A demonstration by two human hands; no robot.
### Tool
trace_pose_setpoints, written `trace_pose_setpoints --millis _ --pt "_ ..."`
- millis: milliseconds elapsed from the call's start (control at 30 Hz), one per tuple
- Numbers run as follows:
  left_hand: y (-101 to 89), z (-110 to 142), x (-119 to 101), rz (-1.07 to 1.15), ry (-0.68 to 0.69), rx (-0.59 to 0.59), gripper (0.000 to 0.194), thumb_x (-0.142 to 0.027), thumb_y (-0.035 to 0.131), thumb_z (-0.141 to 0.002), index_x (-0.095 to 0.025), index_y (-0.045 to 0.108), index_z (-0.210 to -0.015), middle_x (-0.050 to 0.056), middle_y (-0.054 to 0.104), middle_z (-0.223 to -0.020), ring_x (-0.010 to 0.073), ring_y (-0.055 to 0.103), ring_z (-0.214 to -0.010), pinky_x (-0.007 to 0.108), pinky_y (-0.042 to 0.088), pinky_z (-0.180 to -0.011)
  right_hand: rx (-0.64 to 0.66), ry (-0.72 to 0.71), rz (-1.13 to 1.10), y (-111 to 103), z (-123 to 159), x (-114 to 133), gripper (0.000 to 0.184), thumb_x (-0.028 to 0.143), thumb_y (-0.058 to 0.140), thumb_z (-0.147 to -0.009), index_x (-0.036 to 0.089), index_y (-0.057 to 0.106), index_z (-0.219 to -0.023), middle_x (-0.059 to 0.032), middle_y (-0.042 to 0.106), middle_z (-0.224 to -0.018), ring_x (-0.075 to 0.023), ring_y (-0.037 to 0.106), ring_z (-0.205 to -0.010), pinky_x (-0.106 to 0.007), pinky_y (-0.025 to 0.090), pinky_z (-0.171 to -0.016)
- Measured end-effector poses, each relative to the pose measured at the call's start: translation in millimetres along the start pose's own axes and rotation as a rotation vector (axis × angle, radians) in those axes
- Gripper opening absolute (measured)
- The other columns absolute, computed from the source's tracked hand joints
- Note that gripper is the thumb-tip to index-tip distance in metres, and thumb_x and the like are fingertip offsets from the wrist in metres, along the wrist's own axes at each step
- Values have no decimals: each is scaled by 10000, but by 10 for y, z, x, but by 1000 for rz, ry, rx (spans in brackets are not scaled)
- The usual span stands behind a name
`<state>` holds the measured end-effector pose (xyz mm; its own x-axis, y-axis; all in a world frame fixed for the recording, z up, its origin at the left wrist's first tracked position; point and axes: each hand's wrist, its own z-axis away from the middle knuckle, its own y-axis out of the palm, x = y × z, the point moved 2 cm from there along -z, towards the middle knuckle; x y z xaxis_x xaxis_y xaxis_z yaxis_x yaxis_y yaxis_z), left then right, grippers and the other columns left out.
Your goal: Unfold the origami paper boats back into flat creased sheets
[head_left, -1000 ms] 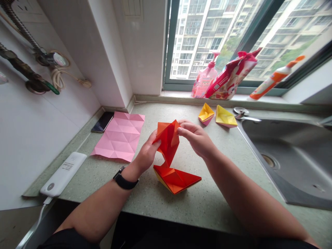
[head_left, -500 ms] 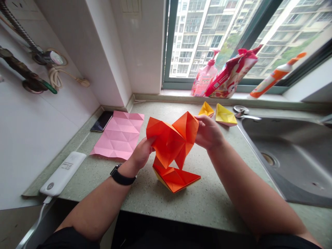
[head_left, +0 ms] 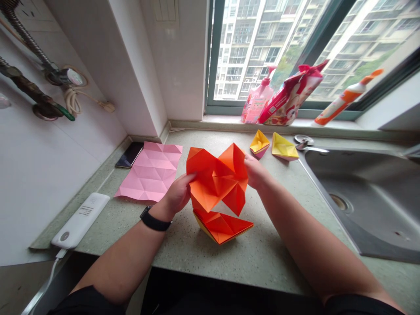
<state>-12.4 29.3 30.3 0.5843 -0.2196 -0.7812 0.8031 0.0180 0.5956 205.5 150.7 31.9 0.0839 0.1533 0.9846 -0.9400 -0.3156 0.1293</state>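
I hold a creased orange paper (head_left: 218, 179) above the counter, spread out between both hands. My left hand (head_left: 177, 197) pinches its left edge and my right hand (head_left: 257, 173) grips its right edge, partly hidden behind the sheet. Just below it a finished orange paper boat (head_left: 223, 226) rests on the speckled green counter (head_left: 262, 253). A black watch sits on my left wrist.
A creased pink sheet (head_left: 151, 172) lies at the left beside a dark phone (head_left: 129, 154). A white power bank (head_left: 80, 220) sits near the front left edge. Two yellow paper boats (head_left: 272, 146) stand near the window. A steel sink (head_left: 364, 192) fills the right; bottles line the sill.
The orange paper has gone from a narrow folded shape to a wide, opened-out sheet as my hands moved apart. The boat below has not moved.
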Motion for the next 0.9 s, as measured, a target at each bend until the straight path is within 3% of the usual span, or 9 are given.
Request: trace_pose_setpoints --millis 133,233,300,367,467,567,633,767,900 --pt "-51 -26 31 -15 10 -62 302 -360 764 -921 -143 820 -1123 120 822 -1186 313 747 -1187 417 570 -1065 -209 -254 170 -28 39 73 490 590 764 -833 290 544 -1153 -51 664 -1212 -218 734 -954 -382 649 -747" --pt "-112 -54 44 -53 84 -155 303 -392 781 -913 -163 805 -1111 105 823 -1153 300 757 -1145 410 580 -1029 -109 -331 270 61 210 194 552 710 651 -903 304 527 -1254 -78 640 -1249 -253 727 -1038 -409 663 -767" --pt "-132 -67 46 -85 133 -192 303 -411 785 -915 -178 796 -1108 98 822 -1159 309 745 -1169 416 580 -1022 -23 -356 435 197 373 241 699 692 746 -856 299 508 -1381 -114 646 -1286 -297 713 -1102 -445 664 -805" --pt "-128 -75 48 -94 163 -177 306 -417 777 -919 -190 794 -1124 93 818 -1191 319 725 -1217 418 576 -1029 -43 -395 620 336 512 250 837 644 831 -807 290 483 -1481 -144 652 -1316 -342 686 -1182 -475 658 -834" --pt "-110 -81 46 -67 194 -138 308 -390 771 -915 -191 798 -1149 83 816 -1217 306 710 -1257 400 557 -1062 -143 -421 699 432 567 220 685 558 766 -887 269 532 -1463 -145 684 -1280 -335 693 -1161 -481 645 -855" --pt "-102 -85 26 -14 198 -120 323 -375 770 -917 -173 796 -1168 92 807 -1259 281 720 -1240 381 546 -1081 -173 -355 552 344 452 189 503 516 715 -919 255 613 -1336 -101 736 -1132 -270 734 -957 -427 634 -778" --pt "-95 -82 3 28 163 -102 337 -366 768 -924 -151 791 -1182 114 797 -1288 287 726 -1233 386 555 -1076 -96 -277 377 257 357 181 427 527 729 -904 248 659 -1219 -76 760 -1067 -241 742 -885 -384 619 -731" --pt "-63 -56 -50 133 27 -54 346 -330 736 -947 -107 781 -1208 146 795 -1293 323 731 -1249 413 579 -1085 79 -89 44 176 268 175 399 505 859 -804 230 735 -1065 -77 814 -1080 -247 779 -927 -353 621 -748" --pt "-44 -31 -92 201 -15 -35 360 -297 695 -966 -79 770 -1242 155 801 -1278 336 732 -1272 436 566 -1145 112 2 -186 158 250 170 397 379 968 -698 235 775 -1013 -52 838 -1049 -220 796 -908 -324 640 -787"
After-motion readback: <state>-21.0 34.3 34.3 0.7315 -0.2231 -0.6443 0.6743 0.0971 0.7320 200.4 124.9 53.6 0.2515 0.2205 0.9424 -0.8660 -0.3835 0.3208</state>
